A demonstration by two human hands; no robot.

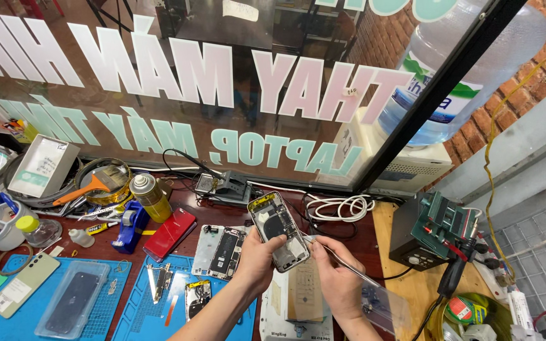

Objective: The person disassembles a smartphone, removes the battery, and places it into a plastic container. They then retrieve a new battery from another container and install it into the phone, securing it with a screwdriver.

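Note:
My left hand holds an opened phone body upright, its bare insides facing me, above the dark red workbench. My right hand is just right of the phone and pinches a thin metal tool, which looks like tweezers; its tip touches the phone's right edge. Under both hands lies a white pad with a brownish sheet on it.
Another opened phone and a red phone back lie to the left, near blue mats with small parts. A spray can, cables, a glass window behind, and a green soldering unit at right.

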